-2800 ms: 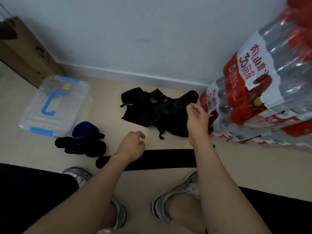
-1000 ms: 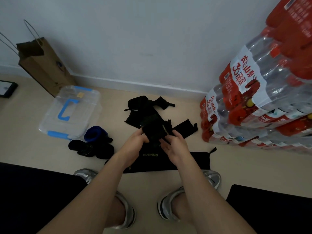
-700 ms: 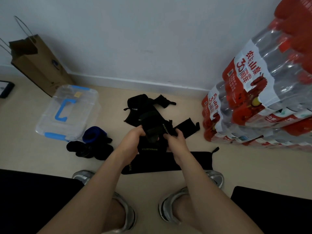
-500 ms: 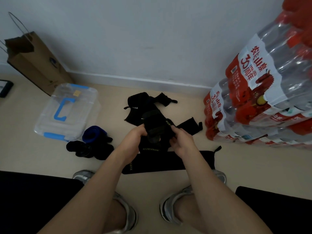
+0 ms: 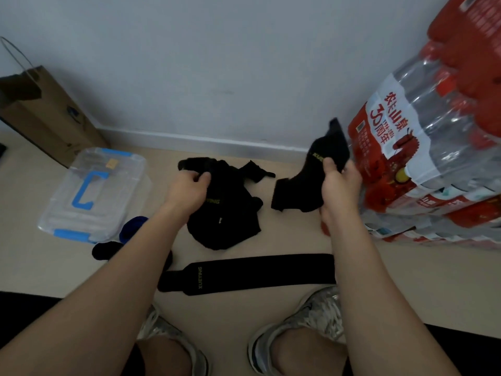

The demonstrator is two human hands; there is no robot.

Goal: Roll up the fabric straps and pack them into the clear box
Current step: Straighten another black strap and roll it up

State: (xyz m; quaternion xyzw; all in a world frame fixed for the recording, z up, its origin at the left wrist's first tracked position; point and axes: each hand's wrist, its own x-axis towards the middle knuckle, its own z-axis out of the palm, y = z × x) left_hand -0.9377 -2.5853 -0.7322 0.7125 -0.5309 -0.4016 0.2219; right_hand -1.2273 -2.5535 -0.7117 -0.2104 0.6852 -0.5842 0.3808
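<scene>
Black fabric strap with yellow lettering [image 5: 303,191] hanging in air, right hand [image 5: 340,185] gripping its middle, fingers curling round cloth, upper end sticking up beside shrink-wrapped pack of water bottles [image 5: 433,147]. Left hand [image 5: 187,189] pinching top of crumpled black strap pile [image 5: 225,221] lying on beige floor [image 5: 292,237]. Long black strap [image 5: 252,278] lying flat nearer feet. Blue rolled strap [image 5: 132,229] and black rolled strap [image 5: 104,251] sitting just beside lidded clear plastic box with blue handle [image 5: 116,199], outside it. Brown paper bag [image 5: 51,118] standing by white wall [image 5: 217,63] behind box.
</scene>
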